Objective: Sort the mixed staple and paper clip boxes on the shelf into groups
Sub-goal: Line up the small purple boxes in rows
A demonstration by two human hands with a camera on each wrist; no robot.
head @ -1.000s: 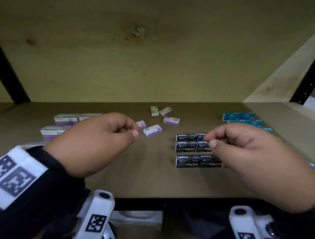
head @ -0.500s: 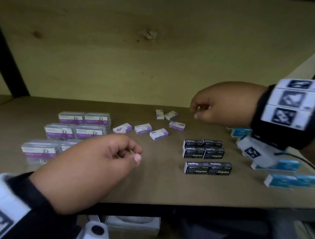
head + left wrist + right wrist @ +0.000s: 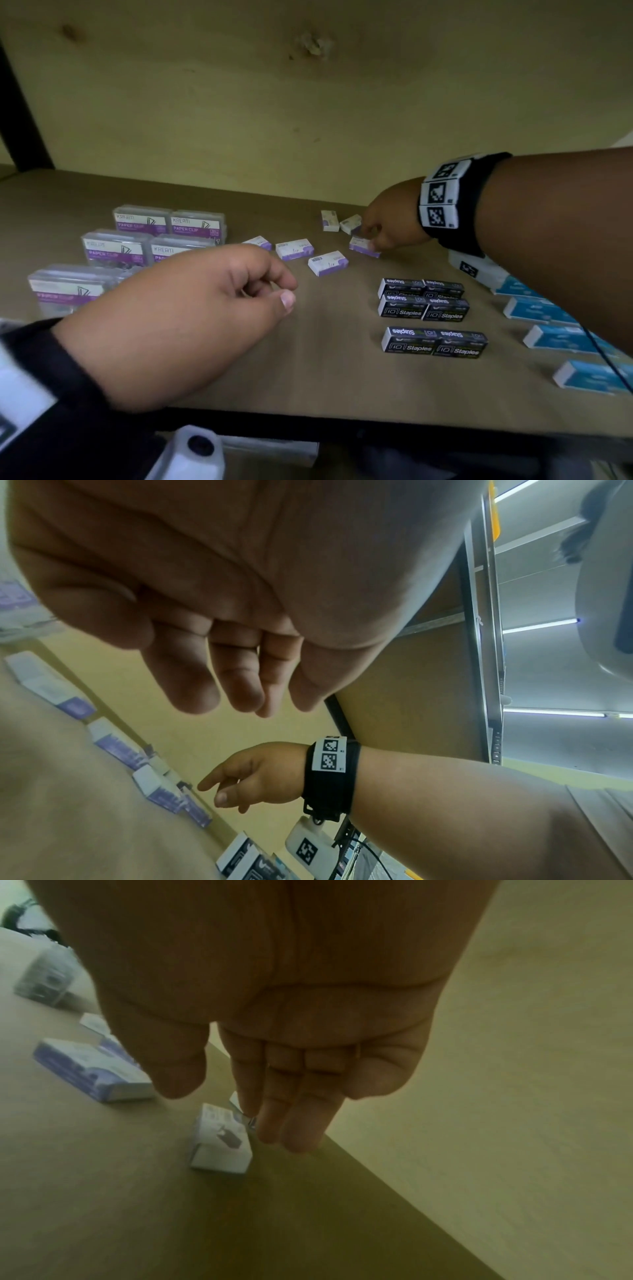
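Note:
Several small white-and-purple boxes [image 3: 328,263] lie scattered mid-shelf. My right hand [image 3: 368,236] reaches to the back ones with straight fingers. Its thumb is at one small box [image 3: 364,246] and its fingertips [image 3: 270,1137] come down by another [image 3: 221,1139]; it grips nothing. Clear paper clip boxes [image 3: 154,236] with purple labels stand grouped at the left. Black staple boxes [image 3: 424,305] sit in rows right of centre, and blue boxes [image 3: 548,315] lie in a line at the far right. My left hand [image 3: 284,291] hovers over the front left, loosely curled and holding nothing.
The brown shelf board [image 3: 325,383] ends in a dark front edge near me. A wooden back wall [image 3: 308,120] closes the rear. A black upright post [image 3: 20,113] stands at the far left. My right forearm crosses above the blue boxes.
My right hand has moved from the front, over the black staple boxes, to the small purple boxes at the back. My left hand has stayed over the front left.

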